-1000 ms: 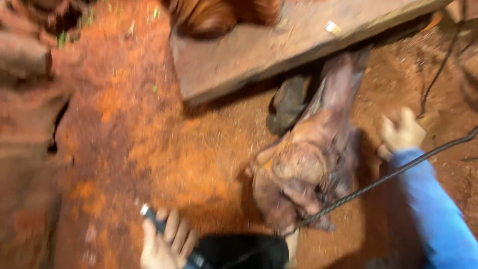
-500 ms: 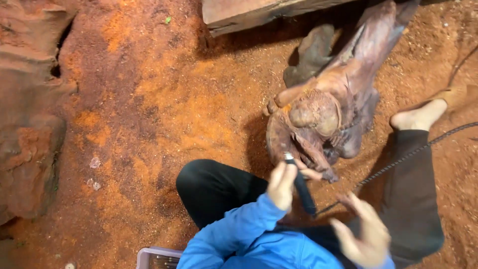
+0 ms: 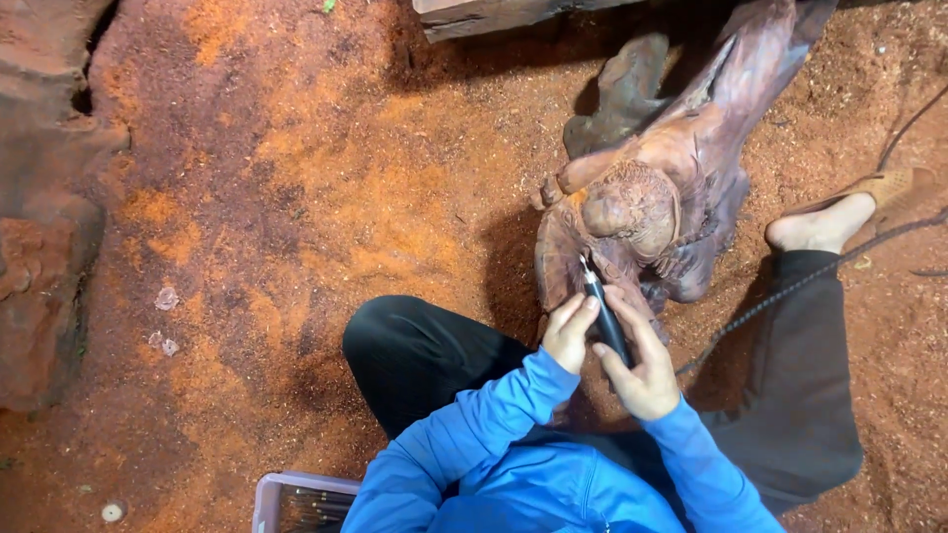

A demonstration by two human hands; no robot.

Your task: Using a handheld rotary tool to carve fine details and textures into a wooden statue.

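Observation:
A reddish-brown carved wooden figure (image 3: 657, 188) lies on the sawdust-covered ground between my legs. Both hands hold a black pen-shaped rotary tool (image 3: 604, 314), its tip touching the lower front of the carving. My left hand (image 3: 570, 332) steadies the tool from the left side. My right hand (image 3: 640, 367) wraps the tool's rear part. A dark flexible shaft cable (image 3: 790, 288) runs from the tool across my right leg toward the right edge. My sleeves are blue and my trousers black.
Orange-red sawdust (image 3: 296, 217) covers the ground. A large rough wood block (image 3: 44, 217) stands at the left edge. A thick plank (image 3: 494, 15) lies at the top. A clear box of tool bits (image 3: 296, 503) sits at the bottom. My sandalled foot (image 3: 839, 217) rests right of the carving.
My hands came together on the rotary tool and brought its tip onto the carving. The view has swung left and settled closer over my lap.

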